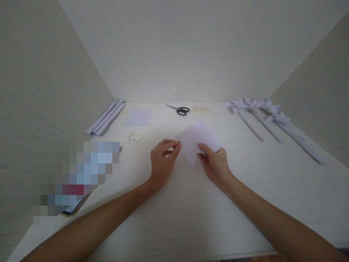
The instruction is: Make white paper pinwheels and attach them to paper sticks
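Note:
A pale lilac sheet of paper (200,133) is held up above the white table, between my two hands. My left hand (165,158) pinches its left corner between thumb and fingertips. With thumb on top and fingers beneath, my right hand (215,160) grips the sheet near its right side. One point of the paper hangs down between the hands, and a slit or fold seems to run beside it. Beyond the sheet lie black-handled scissors (181,110), blades pointing left.
Rolled paper tubes (107,118) lie at the left wall, near a flat paper square (138,117). Small sticks (133,137) and a little pile of pale bits (201,108) rest nearby. Paper pinwheels (259,109) on sticks line the right. A blurred-out device (79,203) stands at left.

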Demonstrator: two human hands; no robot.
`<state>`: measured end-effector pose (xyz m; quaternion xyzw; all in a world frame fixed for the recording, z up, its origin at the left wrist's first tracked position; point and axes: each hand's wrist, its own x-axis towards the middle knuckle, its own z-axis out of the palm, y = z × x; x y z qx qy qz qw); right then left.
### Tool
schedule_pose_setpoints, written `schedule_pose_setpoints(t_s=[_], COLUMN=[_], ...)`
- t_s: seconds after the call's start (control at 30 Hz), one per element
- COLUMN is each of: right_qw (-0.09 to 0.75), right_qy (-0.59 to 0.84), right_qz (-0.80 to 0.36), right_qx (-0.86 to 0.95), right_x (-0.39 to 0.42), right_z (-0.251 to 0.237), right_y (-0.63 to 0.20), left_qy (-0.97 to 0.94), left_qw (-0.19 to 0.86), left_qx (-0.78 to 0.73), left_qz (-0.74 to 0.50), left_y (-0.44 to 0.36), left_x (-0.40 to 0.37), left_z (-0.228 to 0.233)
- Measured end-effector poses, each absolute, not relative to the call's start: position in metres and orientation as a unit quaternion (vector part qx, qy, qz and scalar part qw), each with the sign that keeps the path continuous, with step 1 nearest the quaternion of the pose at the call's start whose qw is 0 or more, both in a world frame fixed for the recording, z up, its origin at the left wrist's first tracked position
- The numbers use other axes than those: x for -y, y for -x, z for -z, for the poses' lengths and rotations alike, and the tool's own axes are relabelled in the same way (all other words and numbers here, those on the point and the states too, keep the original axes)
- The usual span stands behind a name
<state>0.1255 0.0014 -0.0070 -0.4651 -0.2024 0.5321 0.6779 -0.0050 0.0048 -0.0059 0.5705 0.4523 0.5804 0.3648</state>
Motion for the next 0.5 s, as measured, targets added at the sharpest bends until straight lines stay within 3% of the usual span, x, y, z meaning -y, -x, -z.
schedule_pose_setpoints(t_s=[0.23, 0.5], right_qw=[0.651, 0.63], right_qy=[0.483, 0.5], right_qz=[-0.522, -0.504], right_qx=[0.266, 0.315], right_x=[0.0, 0.001], right_z=[0.012, 0.018], right_y=[-0.125, -0.128], left_qy=[-0.642, -0.613], left_qw=[0.343, 0.415], left_qx=[-0.405, -0.405], left_qz=[-0.554, -0.537], left_y=[0.004, 0.003], left_x=[-0.001, -0.004], left_z=[0.004, 0.007])
